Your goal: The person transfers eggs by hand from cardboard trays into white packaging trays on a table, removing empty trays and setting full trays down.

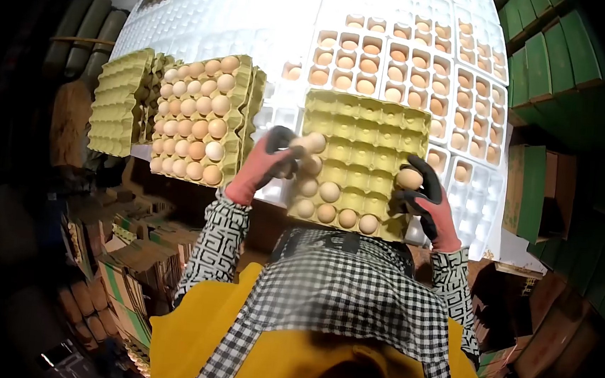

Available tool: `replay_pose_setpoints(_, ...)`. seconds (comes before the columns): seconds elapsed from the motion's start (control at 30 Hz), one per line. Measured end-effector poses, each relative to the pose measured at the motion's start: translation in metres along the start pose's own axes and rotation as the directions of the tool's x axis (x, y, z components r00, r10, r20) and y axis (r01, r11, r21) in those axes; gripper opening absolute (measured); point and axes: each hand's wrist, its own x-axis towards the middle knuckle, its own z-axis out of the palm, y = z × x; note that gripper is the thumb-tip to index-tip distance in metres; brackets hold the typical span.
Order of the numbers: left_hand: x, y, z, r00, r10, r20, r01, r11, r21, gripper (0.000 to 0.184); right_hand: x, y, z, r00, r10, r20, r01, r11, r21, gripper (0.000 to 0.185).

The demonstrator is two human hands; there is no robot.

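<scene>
A yellow-green egg tray (364, 133) lies in front of me, with eggs along its left side and near edge and bare cups elsewhere. My right hand (426, 199), in a pink and black glove, has its fingers closed around a brown egg (409, 179) over the tray's right side. At the tray's left edge, my left hand (269, 163), gloved alike and partly blurred, pinches a blurred egg (298, 144) at its fingertips. Right beside that one, a pale egg (315, 142) sits at the tray's left side.
Left of me stand a full egg tray (193, 120) on a stack and some bare trays (119, 100). White foam trays (209, 18) cover the table, with brown eggs (369, 65) in those at the right. Green cartons (558, 56) line the right side; folded cardboard (143, 276) is lower left.
</scene>
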Motion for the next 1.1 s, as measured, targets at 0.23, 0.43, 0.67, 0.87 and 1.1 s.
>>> replay_pose_setpoints(0.23,0.046,0.016,-0.007,0.801,0.163,-0.576,-0.276,0.954,-0.114,0.02,0.122,0.038,0.131,0.951,-0.144,0.274,0.202,-0.381,-0.902,0.036)
replay_pose_setpoints(0.43,0.21,0.051,-0.017,0.666,0.448,-0.596,-0.462,0.875,0.142,0.034,0.154,0.01,0.112,0.937,-0.056,0.345,0.342,-0.052,-0.938,0.051)
replay_pose_setpoints(0.67,0.344,0.077,-0.018,0.892,0.408,-0.195,-0.064,0.54,0.839,0.051,0.329,-0.077,0.062,0.804,-0.576,-0.148,0.281,0.588,-0.759,0.051)
replay_pose_setpoints(0.87,0.403,0.105,-0.013,0.493,0.81,-0.318,-0.362,0.524,0.771,0.031,0.45,-0.083,0.044,0.922,-0.295,-0.251,-0.243,0.063,-0.968,0.061)
replay_pose_setpoints(1.1,0.437,0.044,-0.012,0.673,0.738,0.033,-0.327,0.258,0.909,0.041,0.461,-0.088,-0.018,0.618,-0.745,-0.25,0.298,0.517,-0.803,0.045)
